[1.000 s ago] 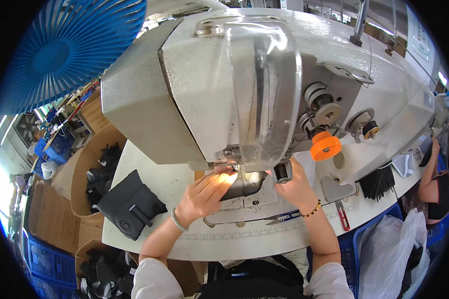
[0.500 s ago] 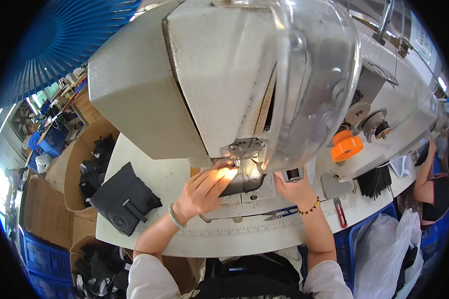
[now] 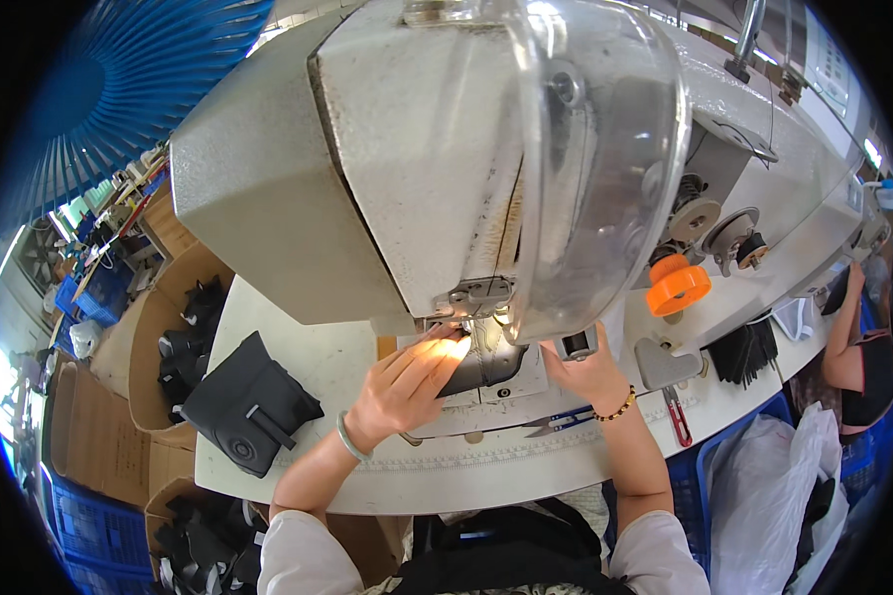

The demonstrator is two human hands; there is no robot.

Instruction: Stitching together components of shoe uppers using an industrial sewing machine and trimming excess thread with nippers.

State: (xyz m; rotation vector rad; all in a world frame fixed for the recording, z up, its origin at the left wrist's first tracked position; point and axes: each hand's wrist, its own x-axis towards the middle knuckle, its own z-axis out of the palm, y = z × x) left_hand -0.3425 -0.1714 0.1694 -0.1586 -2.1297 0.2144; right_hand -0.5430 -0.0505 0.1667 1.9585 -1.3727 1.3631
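Note:
A large grey sewing machine with a clear plastic guard fills the upper middle of the head view. My left hand, with a green bangle on the wrist, lies flat with fingers reaching under the machine head, brightly lit at the fingertips. It presses on a dark piece of material at the needle plate. My right hand, with a beaded bracelet, rests on the same piece to the right, partly hidden by the guard. The needle itself is hidden.
A stack of black cut pieces lies on the white table to my left. Cardboard boxes hold more black parts. An orange knob, scissors and a red-handled tool lie right. Another person works at far right.
My head has moved closer and lower, so the machine looms larger. Both hands stay at the needle plate, the right one shifted slightly under the guard.

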